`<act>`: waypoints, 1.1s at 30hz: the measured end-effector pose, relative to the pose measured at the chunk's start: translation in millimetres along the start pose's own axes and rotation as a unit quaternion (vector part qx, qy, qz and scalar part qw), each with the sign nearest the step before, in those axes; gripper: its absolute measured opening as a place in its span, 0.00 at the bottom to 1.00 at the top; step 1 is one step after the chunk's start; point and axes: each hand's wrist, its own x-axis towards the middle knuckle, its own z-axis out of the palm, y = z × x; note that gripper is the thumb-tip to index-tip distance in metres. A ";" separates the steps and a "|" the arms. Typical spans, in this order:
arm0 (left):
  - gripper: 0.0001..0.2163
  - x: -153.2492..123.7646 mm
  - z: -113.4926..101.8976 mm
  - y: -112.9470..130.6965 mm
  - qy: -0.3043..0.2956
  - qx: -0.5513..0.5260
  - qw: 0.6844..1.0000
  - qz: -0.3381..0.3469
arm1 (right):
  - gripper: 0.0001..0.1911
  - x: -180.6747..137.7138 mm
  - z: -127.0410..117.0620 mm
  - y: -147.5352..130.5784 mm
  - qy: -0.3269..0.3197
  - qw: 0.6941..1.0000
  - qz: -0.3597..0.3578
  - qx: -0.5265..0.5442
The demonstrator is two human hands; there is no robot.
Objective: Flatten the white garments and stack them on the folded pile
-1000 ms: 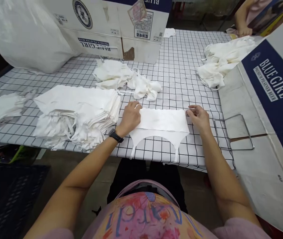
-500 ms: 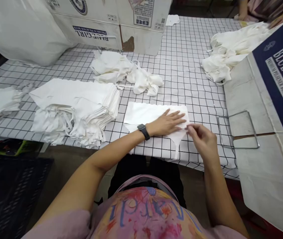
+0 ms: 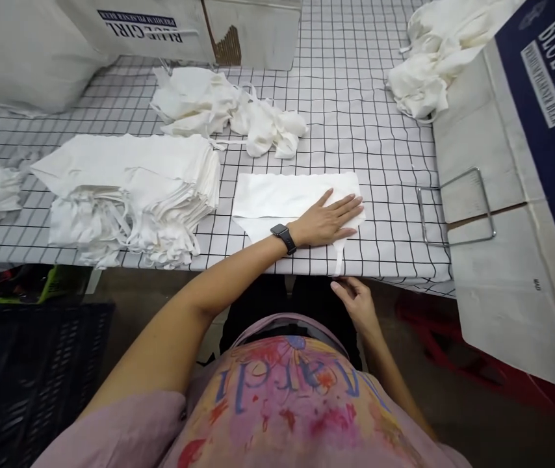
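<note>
A white camisole (image 3: 277, 195) lies folded flat on the checked tablecloth, its wavy edge on the far side. My left hand (image 3: 326, 221), with a watch on the wrist, rests flat on its right part, fingers spread. One thin strap (image 3: 338, 260) runs from the camisole down to the table's near edge. Just below that edge is my right hand (image 3: 355, 299), its thumb and fingers curled close together beside the strap's end. Whether the strap is between these fingertips I cannot make out.
A neat stack of white camisoles (image 3: 136, 169) is on the left, with a loose bunch of white garments (image 3: 229, 107) behind it. More white garments (image 3: 424, 78) lie at the back right. Cardboard boxes (image 3: 258, 39) stand at the back and right, near a wire frame (image 3: 457, 208).
My right hand has left the camisole's right edge and moved left and toward me, to the table's near edge by the strap. My left hand stays on the camisole. The view has tilted downward.
</note>
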 end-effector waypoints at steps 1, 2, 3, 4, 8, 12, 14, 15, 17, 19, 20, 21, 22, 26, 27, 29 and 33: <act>0.31 0.0 0.6 0.4 0.001 0.002 1.000 0.003 | 0.22 0.7 4.5 0.3 -0.007 1.000 -0.007 0.020; 0.32 0.0 1.1 0.7 0.001 0.006 1.000 0.005 | 0.21 0.4 8.0 -0.8 -0.014 0.999 -0.012 0.033; 0.33 0.0 1.6 1.0 0.001 0.011 1.000 0.006 | 0.19 -1.2 10.1 -2.6 -0.022 0.999 -0.017 0.038; 0.34 0.0 2.3 1.0 0.002 0.017 1.000 0.006 | 0.18 -3.8 10.9 -4.9 -0.031 0.999 -0.022 0.039; 0.36 1.0 6.3 -0.8 0.008 0.022 1.000 0.007 | 0.18 -23.4 1.2 -12.8 -0.077 0.996 -0.024 0.034; 0.37 3.7 13.7 -6.2 0.019 0.000 1.000 0.015 | 0.21 -54.8 -18.4 -17.7 -0.106 0.993 -0.028 -0.032; 0.39 5.8 18.8 -10.5 0.025 -0.015 0.999 0.021 | 0.21 -72.8 -27.7 -22.0 -0.120 0.991 -0.016 -0.055; 0.40 6.9 21.4 -12.9 0.027 -0.022 0.999 0.025 | 0.21 -81.7 -31.7 -25.0 -0.130 0.990 -0.004 -0.057; 0.41 9.0 26.0 -17.6 0.026 -0.032 0.999 0.032 | 0.21 -97.7 -38.6 -32.0 -0.147 0.987 0.025 -0.055; 0.42 10.5 28.7 -21.0 0.021 -0.039 0.998 0.036 | 0.21 -110.5 -43.8 -38.5 -0.149 0.986 0.047 -0.058; 0.42 11.0 29.1 -22.1 0.019 -0.041 0.998 0.038 | 0.20 -115.3 -45.9 -40.9 -0.143 0.986 0.053 -0.059; 0.42 11.3 28.8 -22.6 0.017 -0.044 0.998 0.039 | 0.20 -119.3 -47.8 -42.3 -0.136 0.987 0.058 -0.059; 0.42 11.4 28.0 -22.8 0.016 -0.047 0.998 0.040 | 0.19 -122.6 -49.6 -42.8 -0.127 0.988 0.060 -0.057; 0.42 10.6 21.3 -20.2 0.009 -0.055 0.998 0.032 | 0.17 -133.0 -55.5 -37.1 -0.068 0.993 0.047 -0.082; 0.42 10.3 19.6 -19.3 0.007 -0.057 0.998 0.029 | 0.16 -135.7 -56.2 -34.9 -0.038 0.993 0.033 -0.109; 0.42 9.6 17.2 -17.9 0.006 -0.060 0.998 0.027 | 0.14 -140.9 -56.3 -30.5 0.033 0.984 -0.011 -0.177; 0.42 9.4 16.7 -16.5 0.011 -0.064 0.998 0.025 | 0.12 -147.3 -51.9 -18.6 0.108 0.948 -0.114 -0.276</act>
